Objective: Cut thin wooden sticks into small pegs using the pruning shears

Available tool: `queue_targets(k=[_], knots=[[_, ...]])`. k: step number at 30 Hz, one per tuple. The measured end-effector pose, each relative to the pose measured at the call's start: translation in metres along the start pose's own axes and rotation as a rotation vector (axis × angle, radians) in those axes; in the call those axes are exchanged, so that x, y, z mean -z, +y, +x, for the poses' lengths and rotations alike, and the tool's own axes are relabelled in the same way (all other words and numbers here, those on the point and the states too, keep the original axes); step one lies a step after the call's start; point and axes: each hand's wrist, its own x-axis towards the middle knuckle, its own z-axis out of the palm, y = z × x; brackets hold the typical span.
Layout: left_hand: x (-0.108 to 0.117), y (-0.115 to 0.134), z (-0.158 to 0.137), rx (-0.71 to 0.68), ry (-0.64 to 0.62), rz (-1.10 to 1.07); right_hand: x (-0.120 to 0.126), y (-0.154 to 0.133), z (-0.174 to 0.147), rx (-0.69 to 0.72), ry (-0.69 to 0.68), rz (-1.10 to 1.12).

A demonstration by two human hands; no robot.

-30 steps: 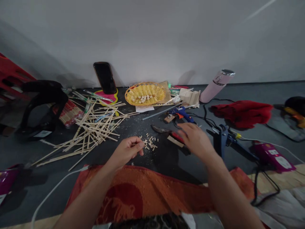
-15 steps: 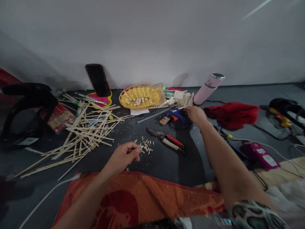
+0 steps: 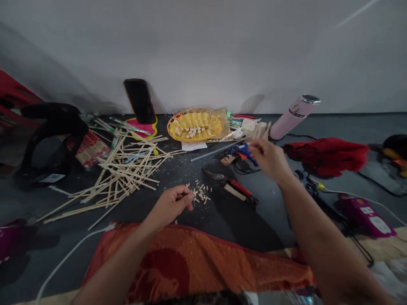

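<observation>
My left hand (image 3: 174, 204) is closed in a pinch at the edge of a small heap of cut stick pieces (image 3: 201, 195); a pale small stick piece seems to sit at its fingertips. My right hand (image 3: 269, 160) hovers over the back end of a blue glue gun (image 3: 242, 149), its fingers bent together; what they hold, if anything, is hidden. The glue gun's front rests on a small wooden block (image 3: 228, 160). Below it lie pruning shears (image 3: 229, 185) with one red and one pale handle. A yellow wicker basket (image 3: 178, 134) holds several small pale pieces.
Long wooden sticks (image 3: 127, 178) lie in a loose pile on the left, near a black headband-like object (image 3: 51, 140). A phone (image 3: 140, 101) leans on the wall. A pink flask (image 3: 294, 116), red cloth (image 3: 327, 156) and purple box (image 3: 365, 216) stand right. An orange towel (image 3: 203, 258) covers the front.
My right hand has drawn back slightly from the rear of the glue gun. My left hand keeps its pinch beside the stick pieces. The whole view has shifted a little.
</observation>
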Motion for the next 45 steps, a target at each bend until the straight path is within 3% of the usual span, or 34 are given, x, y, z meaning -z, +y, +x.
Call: queue_targets(k=[4, 6, 12, 16, 21, 28, 39, 45], knots=[[-0.003, 0.002, -0.004, -0.026, -0.007, -0.029, -0.011, -0.081, -0.067, 0.018, -0.243, 0.547], [-0.003, 0.005, -0.007, -0.02, -0.023, -0.071, -0.026, -0.106, -0.093, -0.012, -0.287, 0.753], [-0.003, 0.014, -0.014, -0.041, -0.07, -0.084, -0.076, -0.118, -0.121, -0.168, -0.292, 1.2], [-0.003, 0.015, -0.014, -0.023, -0.055, -0.078, -0.091, -0.115, -0.123, -0.125, -0.296, 1.182], [-0.006, 0.011, -0.011, -0.016, -0.05, -0.108, -0.089, -0.116, -0.125, -0.038, -0.286, 1.135], [-0.006, 0.01, -0.01, -0.017, -0.059, -0.054, -0.085, -0.115, -0.126, -0.066, -0.22, 1.012], [-0.008, 0.013, -0.011, -0.103, -0.017, 0.131, -0.083, -0.114, -0.125, -0.008, -0.254, 0.856], [-0.008, 0.012, -0.01, -0.09, -0.047, 0.091, -0.083, -0.113, -0.125, -0.001, -0.255, 0.841]])
